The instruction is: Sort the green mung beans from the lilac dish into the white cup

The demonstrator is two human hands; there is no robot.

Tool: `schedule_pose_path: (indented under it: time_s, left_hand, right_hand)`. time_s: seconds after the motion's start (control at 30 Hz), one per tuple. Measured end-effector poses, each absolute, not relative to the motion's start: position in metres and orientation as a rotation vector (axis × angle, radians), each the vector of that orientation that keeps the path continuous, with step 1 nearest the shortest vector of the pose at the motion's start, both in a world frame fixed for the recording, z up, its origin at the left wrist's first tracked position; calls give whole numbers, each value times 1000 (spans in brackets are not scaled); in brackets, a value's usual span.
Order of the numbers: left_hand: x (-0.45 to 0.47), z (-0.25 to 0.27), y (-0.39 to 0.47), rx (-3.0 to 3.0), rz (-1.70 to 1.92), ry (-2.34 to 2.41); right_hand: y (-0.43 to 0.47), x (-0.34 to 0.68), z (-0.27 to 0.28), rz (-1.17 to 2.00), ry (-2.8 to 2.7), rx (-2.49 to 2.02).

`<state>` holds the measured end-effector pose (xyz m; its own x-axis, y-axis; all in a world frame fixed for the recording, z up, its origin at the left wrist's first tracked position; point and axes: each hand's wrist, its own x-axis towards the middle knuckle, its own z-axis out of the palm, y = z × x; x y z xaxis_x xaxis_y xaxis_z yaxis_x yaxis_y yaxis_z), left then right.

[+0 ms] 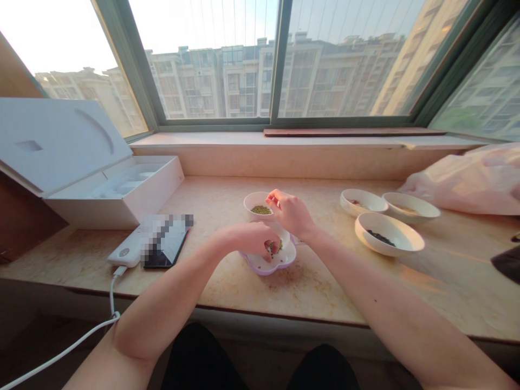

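Mung beans [260, 210] lie in a small white bowl [252, 200] at the middle of the counter. Over that bowl's right side hangs my right hand [291, 210], its fingertips pinched together; what they hold is too small to make out. Just in front stands a white, lobed dish with a purple rim [266, 271]. My left hand [258, 238] reaches down into this dish with its fingers curled around mung beans, and it covers much of the inside. A few small dark bits show on the dish's near part.
At right stand three white bowls: one with dark seeds [382, 237], one with reddish bits [359, 203], one with pale contents [408, 209]. A plastic bag [467, 179] lies behind them. At left are an open white box [150, 189], a phone [168, 252] and a cabled power bank [128, 249].
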<state>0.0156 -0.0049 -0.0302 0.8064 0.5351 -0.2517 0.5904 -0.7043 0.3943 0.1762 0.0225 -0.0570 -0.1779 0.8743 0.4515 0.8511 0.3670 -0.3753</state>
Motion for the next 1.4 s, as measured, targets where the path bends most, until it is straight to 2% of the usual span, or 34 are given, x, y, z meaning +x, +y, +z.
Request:
schedule_pose_path:
  time_s: [0.63, 0.8, 0.9, 1.13, 1.4]
  left_hand:
    - [14, -48, -1, 2628, -106, 755]
    - [14, -50, -2, 2615, 113, 789]
    - [13, -42, 0, 2470, 295, 675]
    - [8, -34, 6, 1736, 310, 579]
    - [5, -26, 4, 1675, 449, 476]
  right_hand:
    - [7, 182, -51, 108, -1837, -1538]
    - [6, 184, -52, 142, -1835, -1536]
    - [8, 187, -54, 154, -1854, -1512]
    - [10, 189, -57, 182, -1862, -1493]
    - [6, 186, -56, 282, -1862, -1516]
